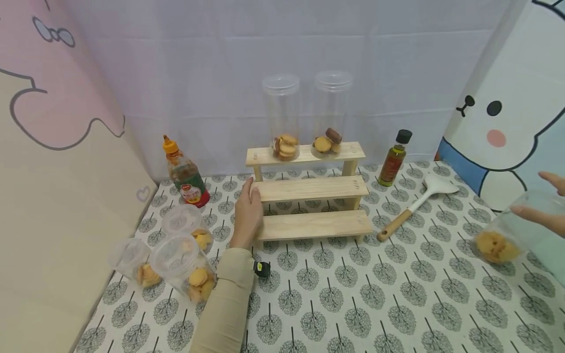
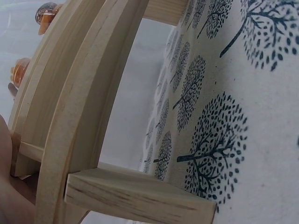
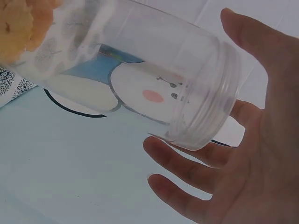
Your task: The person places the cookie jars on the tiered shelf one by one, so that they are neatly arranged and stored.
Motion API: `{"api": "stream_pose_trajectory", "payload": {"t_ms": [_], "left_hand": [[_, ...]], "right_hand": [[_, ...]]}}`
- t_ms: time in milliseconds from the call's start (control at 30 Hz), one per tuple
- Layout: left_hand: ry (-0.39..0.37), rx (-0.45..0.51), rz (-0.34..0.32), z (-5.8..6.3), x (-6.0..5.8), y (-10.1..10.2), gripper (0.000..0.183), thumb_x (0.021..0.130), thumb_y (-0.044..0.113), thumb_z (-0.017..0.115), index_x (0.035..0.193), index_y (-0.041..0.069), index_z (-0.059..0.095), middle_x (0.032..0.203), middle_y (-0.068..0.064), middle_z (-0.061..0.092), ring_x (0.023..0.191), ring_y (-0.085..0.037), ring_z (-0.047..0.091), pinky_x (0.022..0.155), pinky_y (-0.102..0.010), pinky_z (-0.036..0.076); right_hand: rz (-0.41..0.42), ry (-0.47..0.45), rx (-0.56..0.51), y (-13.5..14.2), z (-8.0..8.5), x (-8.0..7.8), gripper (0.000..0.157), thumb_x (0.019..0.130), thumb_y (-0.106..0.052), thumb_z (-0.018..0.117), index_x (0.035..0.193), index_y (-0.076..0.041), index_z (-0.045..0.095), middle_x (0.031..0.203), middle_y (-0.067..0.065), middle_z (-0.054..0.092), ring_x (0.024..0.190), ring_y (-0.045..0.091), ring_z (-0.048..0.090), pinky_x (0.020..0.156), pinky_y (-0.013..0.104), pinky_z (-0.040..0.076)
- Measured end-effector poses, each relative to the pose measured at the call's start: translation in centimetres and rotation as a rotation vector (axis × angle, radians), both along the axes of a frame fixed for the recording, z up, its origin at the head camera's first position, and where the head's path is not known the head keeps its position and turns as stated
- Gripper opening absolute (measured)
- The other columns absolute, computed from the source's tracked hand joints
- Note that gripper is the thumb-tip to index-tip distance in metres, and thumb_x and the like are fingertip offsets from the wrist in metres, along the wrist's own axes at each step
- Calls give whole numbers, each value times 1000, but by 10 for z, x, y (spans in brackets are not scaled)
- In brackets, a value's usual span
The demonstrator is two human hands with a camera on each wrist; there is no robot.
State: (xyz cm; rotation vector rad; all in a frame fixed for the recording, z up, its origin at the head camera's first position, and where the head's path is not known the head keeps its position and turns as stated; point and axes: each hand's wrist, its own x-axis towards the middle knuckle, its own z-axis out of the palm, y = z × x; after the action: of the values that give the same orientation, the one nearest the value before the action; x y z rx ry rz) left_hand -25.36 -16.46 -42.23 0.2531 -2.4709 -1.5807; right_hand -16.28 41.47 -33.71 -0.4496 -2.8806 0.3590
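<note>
My left hand (image 1: 248,213) grips the left end of a three-step wooden shelf (image 1: 311,189), around its middle step. In the left wrist view the hand (image 2: 10,175) is partly hidden by the boards. At the far right, a clear plastic jar (image 1: 499,240) with cookies in its bottom stands on the cloth. My right hand (image 3: 243,149) is beside its lid (image 3: 210,98), thumb and fingers spread apart on either side. On the top step stand two tall clear jars (image 1: 282,113) (image 1: 333,108) holding a few macarons each.
Several lidded cookie jars (image 1: 183,262) cluster at the left. A sauce bottle (image 1: 187,176) with a yellow cap stands behind them. Right of the shelf are a small oil bottle (image 1: 393,159) and a white spatula (image 1: 419,203) with a wooden handle. Printed panels and a white cloth enclose the table.
</note>
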Motion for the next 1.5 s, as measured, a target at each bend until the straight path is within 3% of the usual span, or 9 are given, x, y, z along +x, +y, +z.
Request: {"api": "stream_pose_trajectory", "payload": {"t_ms": [100, 300, 500, 733, 967, 1033, 1300, 1500], "left_hand": [[-2, 1, 2, -1, 0, 0, 52, 107, 43, 31, 158, 31, 27, 159, -8, 37, 142, -32, 40, 119, -53, 28], [-3, 3, 3, -1, 1, -1, 52, 107, 42, 31, 158, 31, 27, 159, -8, 37, 142, -32, 39, 120, -53, 27], [-11, 0, 2, 0, 0, 0, 52, 107, 43, 31, 158, 32, 27, 159, -8, 38, 135, -32, 47, 119, -53, 28], [-5, -1, -1, 0, 1, 0, 52, 107, 43, 31, 158, 31, 27, 158, -8, 38, 140, -33, 42, 120, -52, 27], [-5, 5, 0, -1, 0, 0, 52, 107, 43, 31, 158, 31, 28, 157, -9, 40, 140, -33, 42, 119, -53, 27], [-7, 6, -1, 0, 1, 0, 52, 107, 43, 31, 158, 32, 27, 157, -9, 39, 140, -34, 42, 119, -54, 27], [1, -8, 2, -3, 0, -1, 52, 107, 43, 31, 158, 31, 27, 157, -9, 40, 142, -34, 39, 119, -54, 27], [7, -11, 3, -3, 0, -2, 52, 107, 43, 31, 158, 31, 28, 157, -9, 40, 139, -34, 43, 118, -54, 28]], "right_hand": [[19, -3, 2, 5, -5, -3, 103, 91, -64, 56, 160, -10, 2, 156, 38, 11, 137, 61, 21, 95, 82, 30], [77, 37, 4, 54, -43, -28, 100, 92, -51, 64, 161, -14, 1, 161, 31, 2, 137, 63, 19, 92, 83, 29], [90, 62, 10, 79, -63, -38, 98, 90, -49, 67, 160, -13, 10, 161, 32, 7, 114, 68, 35, 83, 80, 36], [84, 75, 0, 61, -55, -29, 90, 93, -47, 63, 158, -6, 16, 155, 38, 18, 110, 67, 36, 86, 78, 37], [45, -20, -5, 57, -50, -26, 94, 93, -56, 60, 158, -6, 14, 152, 41, 17, 106, 65, 35, 83, 77, 39], [44, -9, 0, 57, -51, -27, 91, 94, -55, 57, 158, -5, 15, 151, 41, 20, 106, 65, 36, 82, 77, 39], [61, -30, -18, 28, -26, -15, 94, 93, -58, 58, 156, 0, 17, 145, 44, 24, 103, 64, 37, 74, 72, 44], [62, -31, -3, 60, -49, -28, 93, 93, -56, 58, 157, -3, 16, 147, 42, 22, 105, 64, 35, 76, 75, 42]]}}
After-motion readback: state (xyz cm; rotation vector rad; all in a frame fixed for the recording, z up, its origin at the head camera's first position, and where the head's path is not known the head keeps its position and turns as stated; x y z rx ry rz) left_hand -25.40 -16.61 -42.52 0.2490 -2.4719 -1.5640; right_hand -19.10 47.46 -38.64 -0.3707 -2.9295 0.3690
